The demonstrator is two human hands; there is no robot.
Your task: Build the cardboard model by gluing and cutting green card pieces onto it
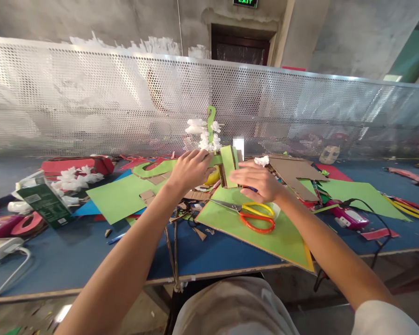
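Note:
A green-papered cardboard craft (229, 163) stands over the table in front of me, with a boxy block, long curved strips and bunches of white tissue (209, 139) around an upright hooked piece. My left hand (192, 170) is closed over the strip left of the block; its fingertips are partly hidden. Against the block's right side, my right hand (258, 180) has its fingers bent, touching the edge. Something dark blue shows under its fingers, too small to name. Below it, scissors (256, 217) with yellow and orange handles lie on a green sheet (265, 244).
Green paper (120, 197) and brown cardboard (291, 170) litter the blue table (199, 258). At left stand a dark green box (45, 202) and a white power adapter (2, 249) with a cable. A purple device (347, 216) lies right. A perforated metal screen (118, 104) closes off the back.

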